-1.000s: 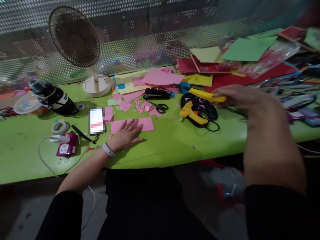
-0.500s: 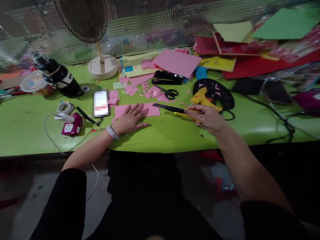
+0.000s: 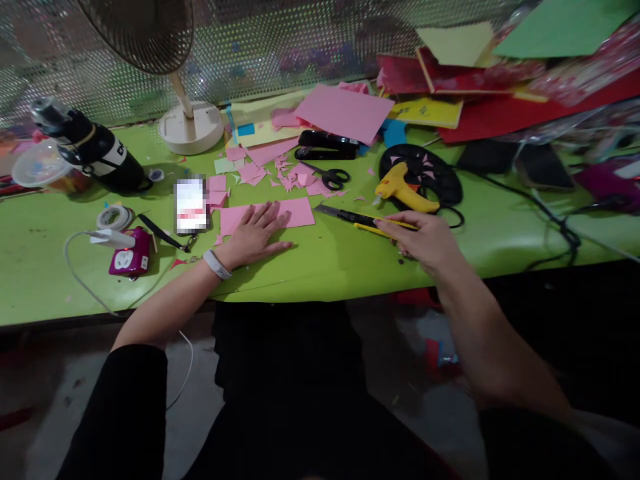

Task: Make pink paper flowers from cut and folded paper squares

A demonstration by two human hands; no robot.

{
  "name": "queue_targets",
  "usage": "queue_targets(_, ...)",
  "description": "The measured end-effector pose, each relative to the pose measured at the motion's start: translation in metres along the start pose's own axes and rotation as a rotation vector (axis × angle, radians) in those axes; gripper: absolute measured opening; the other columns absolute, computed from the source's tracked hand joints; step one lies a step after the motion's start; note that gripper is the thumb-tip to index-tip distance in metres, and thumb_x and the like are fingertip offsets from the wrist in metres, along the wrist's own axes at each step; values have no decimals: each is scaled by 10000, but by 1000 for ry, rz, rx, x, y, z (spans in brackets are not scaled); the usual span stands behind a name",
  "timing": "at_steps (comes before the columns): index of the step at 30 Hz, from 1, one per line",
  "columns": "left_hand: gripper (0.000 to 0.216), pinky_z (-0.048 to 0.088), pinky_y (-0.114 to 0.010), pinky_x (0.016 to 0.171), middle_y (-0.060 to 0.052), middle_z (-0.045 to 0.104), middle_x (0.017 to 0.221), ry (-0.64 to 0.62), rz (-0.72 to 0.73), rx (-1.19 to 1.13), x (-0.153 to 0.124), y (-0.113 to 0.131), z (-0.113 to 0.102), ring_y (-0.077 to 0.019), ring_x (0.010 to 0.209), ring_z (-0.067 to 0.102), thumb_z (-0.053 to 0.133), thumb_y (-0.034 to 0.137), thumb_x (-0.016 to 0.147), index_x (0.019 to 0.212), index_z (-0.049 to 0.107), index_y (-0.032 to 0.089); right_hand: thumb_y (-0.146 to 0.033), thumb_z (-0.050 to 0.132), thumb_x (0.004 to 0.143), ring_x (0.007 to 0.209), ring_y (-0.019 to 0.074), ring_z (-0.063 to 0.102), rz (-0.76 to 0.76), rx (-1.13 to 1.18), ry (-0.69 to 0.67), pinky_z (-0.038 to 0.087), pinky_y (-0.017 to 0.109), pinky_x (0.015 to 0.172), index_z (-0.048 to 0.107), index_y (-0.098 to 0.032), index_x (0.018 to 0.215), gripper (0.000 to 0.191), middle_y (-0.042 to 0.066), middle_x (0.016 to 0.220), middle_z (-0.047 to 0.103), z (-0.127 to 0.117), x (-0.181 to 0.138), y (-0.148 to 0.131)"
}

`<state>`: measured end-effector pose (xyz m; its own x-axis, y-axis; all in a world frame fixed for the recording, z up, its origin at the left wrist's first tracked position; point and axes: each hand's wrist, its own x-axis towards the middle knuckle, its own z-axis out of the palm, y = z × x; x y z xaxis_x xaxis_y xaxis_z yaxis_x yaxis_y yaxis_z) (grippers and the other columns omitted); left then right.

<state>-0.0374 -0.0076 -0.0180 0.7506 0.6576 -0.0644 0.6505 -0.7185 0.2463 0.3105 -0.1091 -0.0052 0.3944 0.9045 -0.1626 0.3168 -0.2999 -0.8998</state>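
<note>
My left hand (image 3: 257, 235) lies flat with its fingers spread on a folded-looking strip of pink paper (image 3: 300, 212), pressing it to the green tabletop. My right hand (image 3: 417, 237) is closed around a yellow and black box cutter (image 3: 367, 221). Its blade is out and points left, the tip just beside the paper's right end. Behind the paper lie pink paper scraps (image 3: 287, 175) and black-handled scissors (image 3: 334, 178). A yellow hot glue gun (image 3: 405, 188) rests on a black dish (image 3: 443, 179) just beyond my right hand.
A phone (image 3: 191, 205), a tape roll (image 3: 114, 217) and a purple power adapter (image 3: 131, 252) sit on the left. Behind them stand a black bottle (image 3: 100, 155) and a fan (image 3: 190, 127). A black stapler (image 3: 327, 145) and stacked coloured paper (image 3: 345, 112) are at the back; cables (image 3: 555, 227) run right.
The head view has shifted a little, so the table things appear further left. My left hand stays on the pink paper. The box cutter's blade remains near the paper's right end.
</note>
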Motion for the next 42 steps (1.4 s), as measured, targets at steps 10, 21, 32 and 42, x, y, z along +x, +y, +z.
queue_targets(10, 968, 21, -557, 1370, -51, 140, 1814, 3, -2, -1, 0, -1, 1, -323, 1690, 78, 173, 889, 929, 1711, 213, 320, -452, 850, 692, 400, 79, 379, 1, 32, -10, 283, 210, 394, 769, -173, 882, 347, -44, 465, 489, 0, 3, 6)
queue_targets(21, 924, 32, -578, 1367, -48, 150, 1813, 13, 5, -12, 0, -3, 3, -337, 1689, 75, 239, 861, 954, 1713, 199, 336, -481, 846, 684, 397, 82, 381, 27, 14, -5, 277, 210, 393, 762, -174, 888, 378, -48, 457, 478, -1, 1, 3)
queue_targets(32, 949, 19, -556, 1370, -75, 131, 1813, -28, -25, 25, 0, 2, -2, -335, 1689, 71, 212, 854, 961, 1719, 205, 283, -509, 868, 672, 399, 88, 406, 16, -8, -10, 298, 224, 399, 771, -175, 893, 412, -47, 461, 494, 0, 1, 3)
queue_targets(42, 983, 22, -565, 1370, -82, 131, 1812, -22, -12, 25, 0, 0, -1, -342, 1689, 70, 171, 877, 936, 1715, 218, 278, -489, 842, 703, 388, 91, 411, -17, -21, -10, 303, 220, 401, 771, -172, 902, 381, -42, 440, 495, 0, 2, 6)
